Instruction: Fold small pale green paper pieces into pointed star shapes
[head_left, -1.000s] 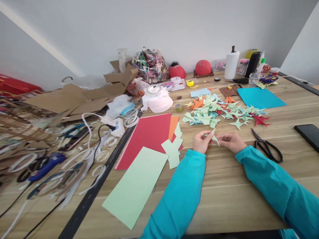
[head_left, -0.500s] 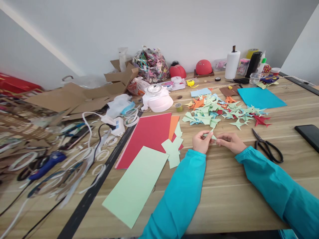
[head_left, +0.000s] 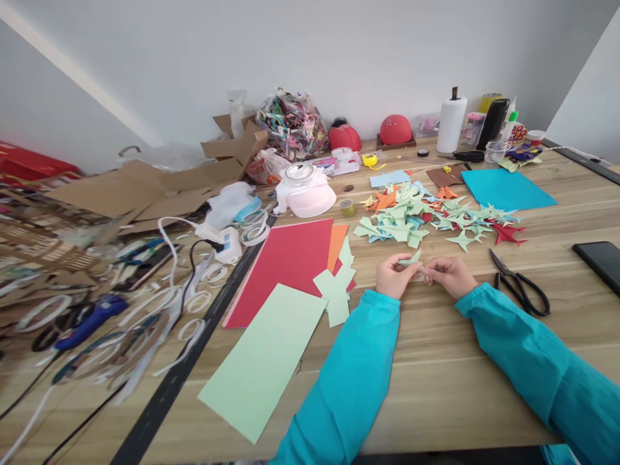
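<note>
A small folded piece of light green paper (head_left: 411,259) is pinched between the thumb and fingers of my left hand (head_left: 391,276), its pointed end tilted up. My right hand (head_left: 450,274) is closed in a pinch close beside the left thumb; what lies between its fingertips is hidden. Just beyond both hands lies a heap of folded paper shapes (head_left: 404,210), mostly green, with orange, blue and red ones among them. To the left of my left hand lie cut green paper pieces (head_left: 338,294). Black-handled scissors (head_left: 520,284) rest on the table right of my right hand.
A large green sheet (head_left: 264,361) overlaps a red sheet (head_left: 290,265) on the left. A blue sheet (head_left: 508,189) and a phone (head_left: 600,263) lie to the right. Cables, a power strip (head_left: 230,247) and a blue glue gun (head_left: 92,320) clutter the far left.
The green paper has turned in my left hand, so more of its folded side shows. My right fingertips have shifted slightly and curled more tightly. The things on the table have stayed put.
</note>
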`<state>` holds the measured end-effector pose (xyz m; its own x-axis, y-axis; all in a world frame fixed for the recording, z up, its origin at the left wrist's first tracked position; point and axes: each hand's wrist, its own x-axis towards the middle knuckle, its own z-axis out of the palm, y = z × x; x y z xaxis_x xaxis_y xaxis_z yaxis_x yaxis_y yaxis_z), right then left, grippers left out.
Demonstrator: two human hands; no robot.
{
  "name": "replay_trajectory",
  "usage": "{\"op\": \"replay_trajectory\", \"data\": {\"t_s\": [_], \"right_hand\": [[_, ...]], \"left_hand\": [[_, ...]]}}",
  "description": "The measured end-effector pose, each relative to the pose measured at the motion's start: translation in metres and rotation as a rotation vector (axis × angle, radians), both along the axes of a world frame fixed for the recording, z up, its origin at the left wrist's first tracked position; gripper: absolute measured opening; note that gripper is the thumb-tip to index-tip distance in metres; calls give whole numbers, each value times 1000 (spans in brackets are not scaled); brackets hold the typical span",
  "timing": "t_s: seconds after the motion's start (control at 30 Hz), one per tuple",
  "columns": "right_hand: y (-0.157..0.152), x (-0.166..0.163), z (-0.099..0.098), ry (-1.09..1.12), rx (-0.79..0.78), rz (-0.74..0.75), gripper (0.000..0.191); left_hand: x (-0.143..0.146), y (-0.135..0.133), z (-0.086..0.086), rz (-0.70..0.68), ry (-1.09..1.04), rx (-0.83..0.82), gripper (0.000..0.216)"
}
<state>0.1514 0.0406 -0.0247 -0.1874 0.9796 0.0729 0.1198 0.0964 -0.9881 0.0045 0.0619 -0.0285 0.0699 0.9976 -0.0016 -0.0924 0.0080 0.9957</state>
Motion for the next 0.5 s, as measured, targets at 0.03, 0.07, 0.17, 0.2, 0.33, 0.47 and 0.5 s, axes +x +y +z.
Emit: {"op": "replay_trajectory", "data": {"t_s": [0.03,0.07,0.17,0.2,0.33,0.47,0.5], "right_hand": [[0,0,0,1,-4,5,29],[0,0,1,3,-8,10,30],[-1,1,3,10,-22,24,34],[-1,1,4,10,-24,28,35],[-2,0,4,-11,-21,38,36],[-1,-2,2,-26,-17,18,32],[-1,-2,1,-32,-12,15,32]], "left_hand": [[0,1,-1,0,9,-6,35],[0,2,-3,3,18,-14,36],[-1,2,-3,17,30,-27,36],[-1,2,-2,20,28,-26,35],[-1,1,-1,25,22,-21,34],[-2,2,-4,20,30,-8,32],[-2,2,-4,15,29,-7,31]]}}
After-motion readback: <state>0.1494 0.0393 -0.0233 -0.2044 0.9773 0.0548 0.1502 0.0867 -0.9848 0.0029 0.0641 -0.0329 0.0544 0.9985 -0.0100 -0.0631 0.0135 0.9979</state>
